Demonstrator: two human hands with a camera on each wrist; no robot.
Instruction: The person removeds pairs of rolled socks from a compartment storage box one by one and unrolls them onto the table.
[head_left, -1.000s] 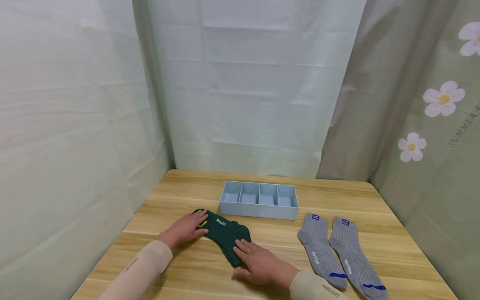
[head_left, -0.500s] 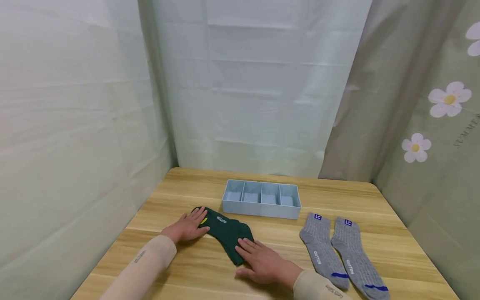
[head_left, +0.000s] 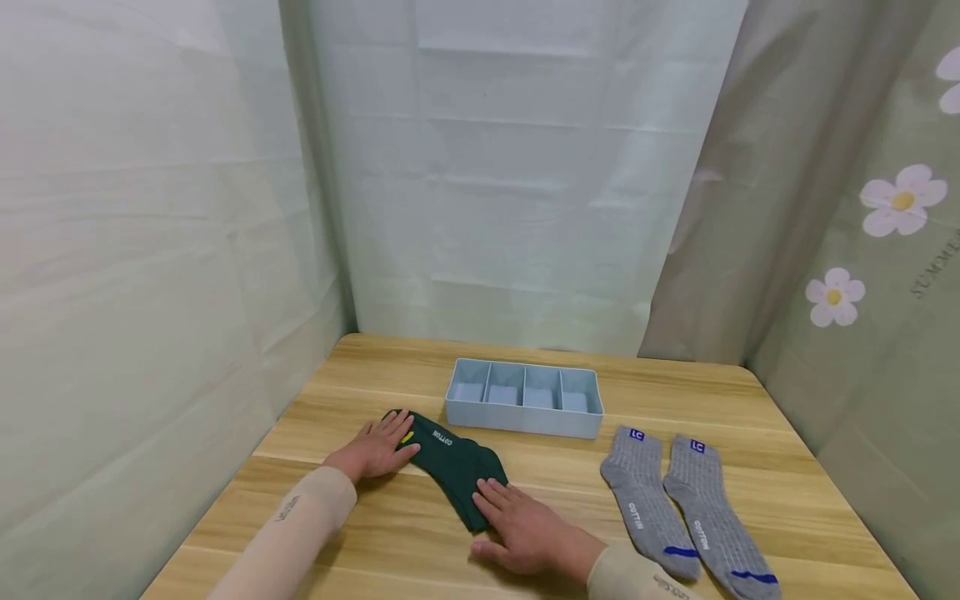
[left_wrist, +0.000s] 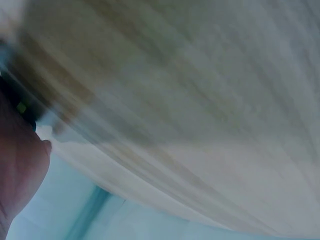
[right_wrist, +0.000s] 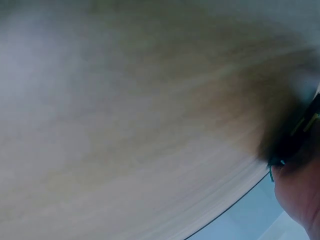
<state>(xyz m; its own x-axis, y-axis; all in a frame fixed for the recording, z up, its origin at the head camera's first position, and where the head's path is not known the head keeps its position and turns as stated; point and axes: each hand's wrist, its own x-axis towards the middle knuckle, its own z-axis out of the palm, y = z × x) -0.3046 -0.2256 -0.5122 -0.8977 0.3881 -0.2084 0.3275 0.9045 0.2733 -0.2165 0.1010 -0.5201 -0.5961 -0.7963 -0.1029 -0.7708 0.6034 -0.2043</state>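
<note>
Dark green socks (head_left: 450,462) lie flat on the wooden table, one largely over the other, with white "COTTON" lettering. My left hand (head_left: 373,447) rests on their upper left end, fingers straight, partly covering a yellow mark. On the lower right end lie the fingertips of my right hand (head_left: 521,525), its fingers extended and its thumb on the table side. In the left wrist view, only part of the left hand (left_wrist: 22,165) shows at the edge beside dark fabric. The right wrist view catches the right hand (right_wrist: 300,192) at its right edge, next to the dark socks.
Behind the socks stands a light blue box (head_left: 522,419) with several compartments. Two grey socks (head_left: 637,500) with blue stripes and "LC" labels lie side by side at the right of the wooden table (head_left: 390,554). Pale curtains (head_left: 495,183) enclose the table's back and sides.
The view has shifted slightly, so the scene sits a little further right. Both hands keep resting on the green socks, which stay in place.
</note>
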